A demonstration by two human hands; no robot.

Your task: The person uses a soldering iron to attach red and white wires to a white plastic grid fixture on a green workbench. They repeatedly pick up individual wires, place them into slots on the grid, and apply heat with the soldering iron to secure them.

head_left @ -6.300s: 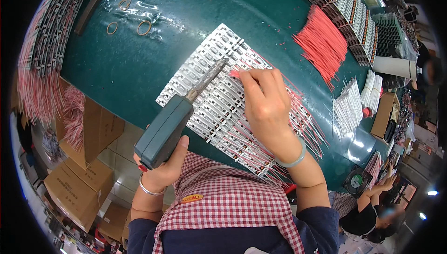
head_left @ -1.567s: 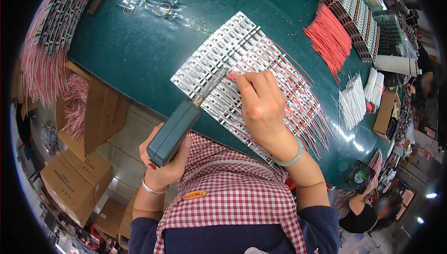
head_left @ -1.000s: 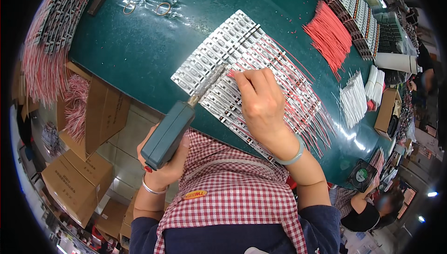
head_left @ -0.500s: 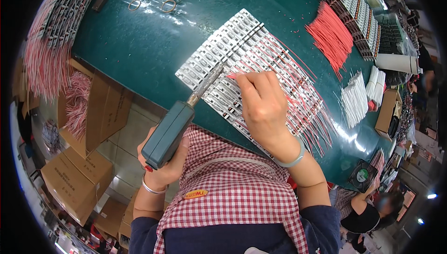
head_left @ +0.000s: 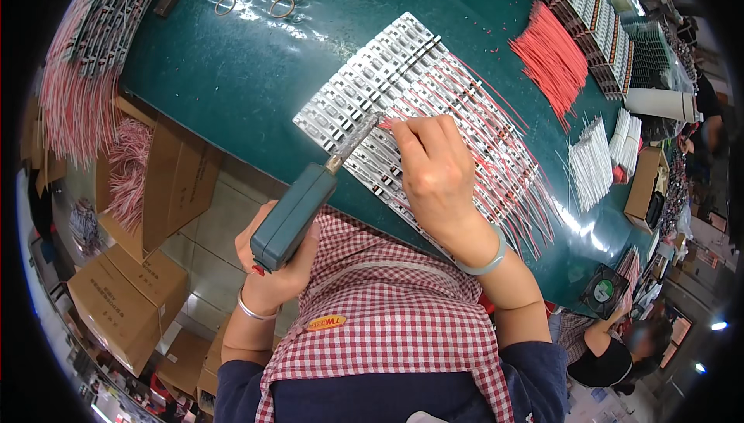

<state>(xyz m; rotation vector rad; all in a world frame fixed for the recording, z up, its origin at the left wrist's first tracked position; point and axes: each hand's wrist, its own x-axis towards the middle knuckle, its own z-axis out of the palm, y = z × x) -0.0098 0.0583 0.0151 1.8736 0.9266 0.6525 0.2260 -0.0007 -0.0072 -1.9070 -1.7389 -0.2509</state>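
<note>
My left hand [head_left: 277,283] is wrapped around the dark green handle of a soldering gun [head_left: 294,212]. The gun's metal barrel slants up and right across a panel of white and silver parts in rows [head_left: 325,113], its tip close to my right fingertips. My right hand [head_left: 438,179] is closed in a pinch on a thin red wire [head_left: 387,123] whose end lies at the tip. Many red and white wires [head_left: 504,179] trail from the panel toward the right, partly under my right hand.
Loose red wires [head_left: 550,62] and white wires [head_left: 590,165] lie on the green table [head_left: 232,74] to the right. Stacked panels [head_left: 585,16] stand behind. Rubber bands [head_left: 282,7] lie at the far left. Cardboard boxes [head_left: 128,303], a small fan [head_left: 604,291] and another person [head_left: 612,353] flank me.
My left hand and the soldering gun have shifted slightly right and up, bringing the tip nearer my right fingertips. The right hand stays almost in place, still pinching the wire.
</note>
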